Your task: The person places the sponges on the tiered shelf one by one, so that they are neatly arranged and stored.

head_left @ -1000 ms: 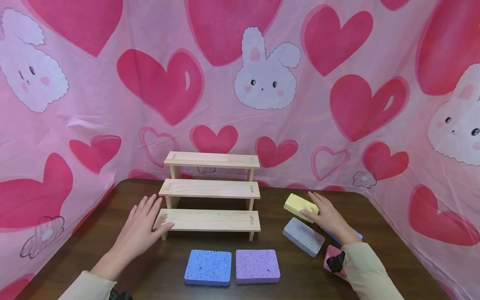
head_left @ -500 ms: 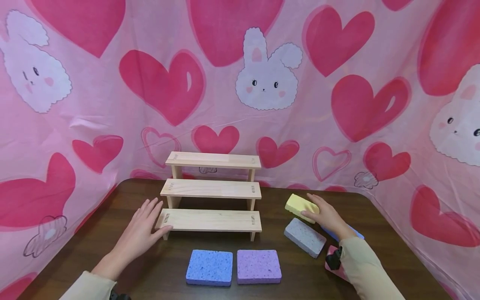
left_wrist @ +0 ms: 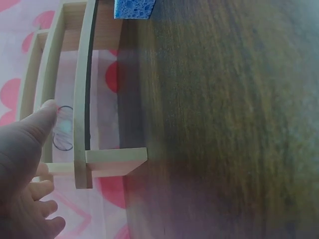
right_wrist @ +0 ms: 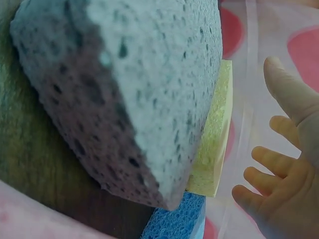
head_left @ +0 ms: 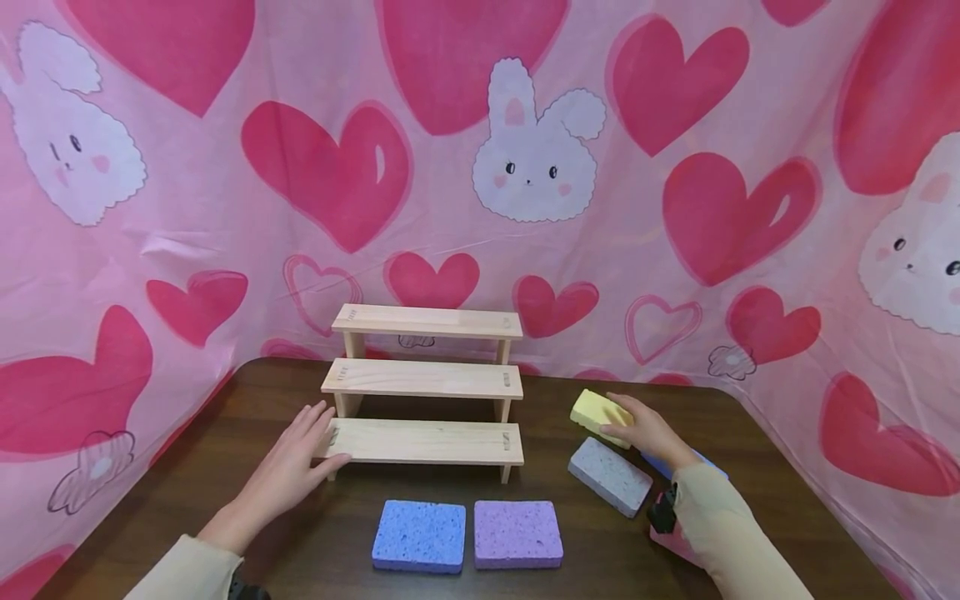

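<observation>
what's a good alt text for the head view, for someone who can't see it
A person's right grip is at a yellow sponge, their left grip at a three-tier wooden stand on a brown table. A blue sponge and a purple sponge lie in front; a gray sponge lies by the yellow one. A pink heart-patterned backdrop hangs behind.

- Screened-off indoor spot; whether in a home or elsewhere cannot be told.
- Pink cloth (head_left: 442,225) with printed hearts (head_left: 330,179) and rabbits (head_left: 534,196) fills upper frame and both sides.
- Dark wood-grain desk (head_left: 546,467) across lower frame.
</observation>
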A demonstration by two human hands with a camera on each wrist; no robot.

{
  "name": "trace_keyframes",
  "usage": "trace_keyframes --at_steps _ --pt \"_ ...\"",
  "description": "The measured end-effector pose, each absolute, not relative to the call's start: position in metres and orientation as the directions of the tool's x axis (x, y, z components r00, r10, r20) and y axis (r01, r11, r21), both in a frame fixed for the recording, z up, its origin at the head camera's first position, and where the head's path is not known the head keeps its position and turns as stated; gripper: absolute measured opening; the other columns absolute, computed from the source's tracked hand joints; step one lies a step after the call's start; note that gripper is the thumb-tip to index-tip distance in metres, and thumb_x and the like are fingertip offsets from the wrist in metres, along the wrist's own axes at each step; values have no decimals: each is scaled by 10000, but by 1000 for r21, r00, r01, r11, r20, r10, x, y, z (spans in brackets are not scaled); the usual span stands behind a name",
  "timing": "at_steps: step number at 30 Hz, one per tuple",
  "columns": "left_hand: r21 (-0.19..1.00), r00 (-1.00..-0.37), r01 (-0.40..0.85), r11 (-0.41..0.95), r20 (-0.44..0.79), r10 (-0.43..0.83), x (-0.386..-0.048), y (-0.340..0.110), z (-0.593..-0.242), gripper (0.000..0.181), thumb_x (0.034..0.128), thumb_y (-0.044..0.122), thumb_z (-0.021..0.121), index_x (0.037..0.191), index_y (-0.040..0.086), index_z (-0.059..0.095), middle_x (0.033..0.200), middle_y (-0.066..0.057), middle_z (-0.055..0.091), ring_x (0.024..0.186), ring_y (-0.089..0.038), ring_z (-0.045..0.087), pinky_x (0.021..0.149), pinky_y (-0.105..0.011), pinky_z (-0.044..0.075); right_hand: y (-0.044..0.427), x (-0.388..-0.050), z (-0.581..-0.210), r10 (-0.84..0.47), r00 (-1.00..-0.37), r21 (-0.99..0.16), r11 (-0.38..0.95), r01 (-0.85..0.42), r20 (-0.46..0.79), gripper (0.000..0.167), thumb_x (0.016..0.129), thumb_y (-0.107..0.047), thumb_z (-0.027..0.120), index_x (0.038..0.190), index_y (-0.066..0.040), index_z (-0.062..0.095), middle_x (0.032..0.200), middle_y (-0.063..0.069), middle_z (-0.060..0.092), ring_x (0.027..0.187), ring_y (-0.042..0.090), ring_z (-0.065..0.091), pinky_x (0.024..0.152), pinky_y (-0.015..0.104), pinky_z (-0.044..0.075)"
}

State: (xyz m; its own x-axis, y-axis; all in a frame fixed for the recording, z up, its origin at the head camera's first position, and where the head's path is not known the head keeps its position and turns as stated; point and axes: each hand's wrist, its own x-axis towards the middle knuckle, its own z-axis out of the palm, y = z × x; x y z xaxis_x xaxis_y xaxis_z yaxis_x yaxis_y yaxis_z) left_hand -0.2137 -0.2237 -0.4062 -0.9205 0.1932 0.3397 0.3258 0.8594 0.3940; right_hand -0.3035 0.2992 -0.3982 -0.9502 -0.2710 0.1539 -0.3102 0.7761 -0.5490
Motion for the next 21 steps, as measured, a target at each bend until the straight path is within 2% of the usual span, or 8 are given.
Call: trace_keyframes --at_steps 12,21 --pt "419 -930 319 850 309 196 -217 -221 -411 790 795 419 690 1339 -76 401 1395 -291 313 1294 -457 218 963 -633 245 301 -313 -402 -271 -959 -547 793 -269 78 627 824 -251 700 1305 63 449 1338 345 348 1223 508 301 962 623 259" --pt "410 -919 349 843 327 221 -217 -221 -415 681 794 276 722 1307 -76 446 1377 -284 350 1276 -454 268 953 -613 287 304 -316 -407 -309 -947 -511 802 -308 86 567 799 -143 717 1256 96 482 1280 398 356 1162 539 349 922 615 316"
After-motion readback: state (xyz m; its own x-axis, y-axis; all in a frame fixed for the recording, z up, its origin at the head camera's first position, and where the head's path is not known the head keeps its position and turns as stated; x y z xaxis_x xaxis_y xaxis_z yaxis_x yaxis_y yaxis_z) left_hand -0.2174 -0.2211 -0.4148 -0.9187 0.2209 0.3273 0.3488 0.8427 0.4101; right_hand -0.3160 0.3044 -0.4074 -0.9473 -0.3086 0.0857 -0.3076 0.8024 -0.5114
